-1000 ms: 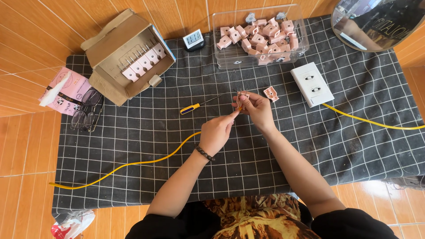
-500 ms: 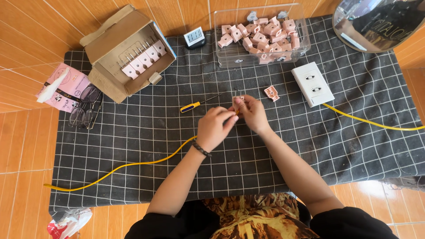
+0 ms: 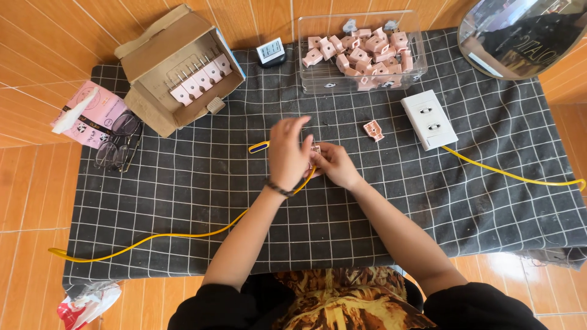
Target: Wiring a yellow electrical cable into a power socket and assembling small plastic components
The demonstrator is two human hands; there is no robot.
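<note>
My left hand (image 3: 287, 153) and my right hand (image 3: 335, 164) meet over the middle of the black checked cloth (image 3: 183, 183). Between their fingers is a small pink plastic part (image 3: 315, 149), mostly hidden by the left hand. A yellow cable (image 3: 183, 233) runs from the hands down to the left, off the cloth. A yellow-handled screwdriver (image 3: 258, 146) lies just left of my left hand. Another pink part (image 3: 373, 130) lies alone on the cloth, right of the hands.
A clear box (image 3: 361, 52) of several pink parts stands at the back. A cardboard box (image 3: 180, 70) with more parts is back left. A white socket block (image 3: 429, 119) with a yellow cable (image 3: 513, 177) lies right. Glasses (image 3: 116, 143) and a tissue pack (image 3: 85, 113) lie left.
My hands have come lower and nearer to me with the pink part. The left hand now covers most of it, fingers spread upward.
</note>
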